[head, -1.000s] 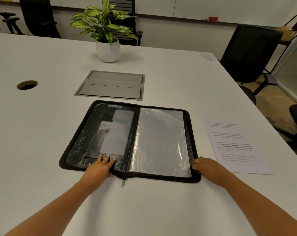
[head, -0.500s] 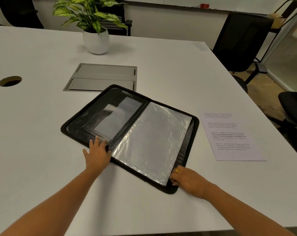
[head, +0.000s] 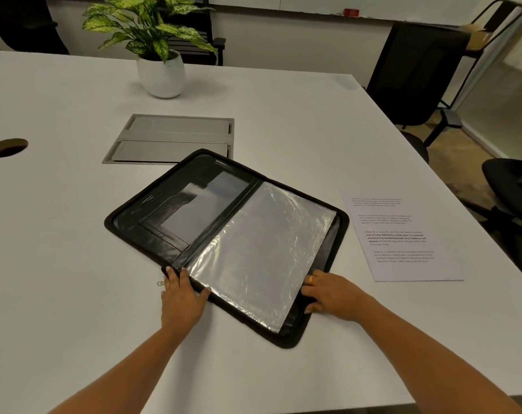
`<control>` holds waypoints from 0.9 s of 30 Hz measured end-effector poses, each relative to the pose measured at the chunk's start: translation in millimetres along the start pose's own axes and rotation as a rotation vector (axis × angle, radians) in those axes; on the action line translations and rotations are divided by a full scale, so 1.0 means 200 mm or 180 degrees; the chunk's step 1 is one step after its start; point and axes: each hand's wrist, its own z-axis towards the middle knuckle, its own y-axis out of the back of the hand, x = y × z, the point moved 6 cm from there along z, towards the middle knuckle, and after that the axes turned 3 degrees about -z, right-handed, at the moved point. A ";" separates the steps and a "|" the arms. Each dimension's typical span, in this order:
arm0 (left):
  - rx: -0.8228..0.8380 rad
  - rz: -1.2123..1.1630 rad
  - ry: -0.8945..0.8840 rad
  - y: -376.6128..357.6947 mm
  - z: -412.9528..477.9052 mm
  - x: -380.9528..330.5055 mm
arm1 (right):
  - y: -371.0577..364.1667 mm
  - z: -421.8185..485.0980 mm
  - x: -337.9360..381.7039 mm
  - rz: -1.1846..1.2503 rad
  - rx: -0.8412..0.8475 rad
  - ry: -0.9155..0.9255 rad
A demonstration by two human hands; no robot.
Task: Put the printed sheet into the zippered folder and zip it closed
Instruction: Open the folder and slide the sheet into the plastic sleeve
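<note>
The black zippered folder (head: 152, 231) lies open on the white table (head: 59, 264), turned at an angle, with a clear plastic sleeve (head: 265, 252) on its right half. My left hand (head: 180, 300) rests flat on the near end of its spine, beside the metal zipper pull (head: 161, 282). My right hand (head: 333, 295), with a gold ring, grips the folder's near right edge, fingers on top and thumb at the rim. The printed sheet (head: 403, 237) lies flat on the table to the right of the folder, untouched.
A white pot with a green plant (head: 161, 70) stands at the back. A grey cable hatch (head: 173, 138) sits just behind the folder and a round cable hole (head: 7, 147) at the left. Black chairs (head: 415, 73) stand off the table's right edge.
The folder has been swung clockwise under both hands, so its right near corner now points toward me. My left hand slid from the left panel to the spine's end. The sheet stayed put.
</note>
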 end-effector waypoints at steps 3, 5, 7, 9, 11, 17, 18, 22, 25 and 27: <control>0.0043 -0.0008 -0.0110 0.04 0.06 0.02 | -0.02 0.00 0.09 0.0123 0.0004 0.0062; -0.0009 0.0034 -0.0144 0.08 0.08 0.02 | -0.03 0.01 0.16 0.0343 -0.0057 -0.0037; -0.0133 -0.0008 -0.0154 0.09 0.08 0.01 | -0.04 0.03 0.24 0.0571 -0.0132 -0.0144; -0.0209 -0.0139 -0.0109 0.08 0.06 -0.01 | -0.05 0.05 0.33 0.0879 -0.0239 -0.0249; -0.0170 -0.0172 -0.0108 0.04 0.03 -0.02 | -0.06 0.08 0.42 0.1295 -0.0413 -0.0372; -0.0204 -0.0064 -0.0209 -0.01 -0.03 -0.05 | -0.06 0.05 0.42 0.1391 -0.0486 -0.0061; -0.0222 -0.0064 -0.0207 -0.01 -0.03 -0.04 | -0.05 0.03 0.36 0.1201 -0.0482 -0.0061; -0.0188 -0.0073 -0.0244 -0.02 -0.04 -0.02 | -0.08 -0.10 0.05 0.0660 -0.0477 -0.0553; -0.0076 -0.0131 -0.0323 -0.02 -0.03 -0.02 | -0.10 -0.11 -0.01 0.0788 -0.0397 -0.0617; -0.0020 -0.0110 -0.0348 -0.01 0.00 -0.01 | -0.10 -0.08 0.03 0.1119 -0.0316 -0.0622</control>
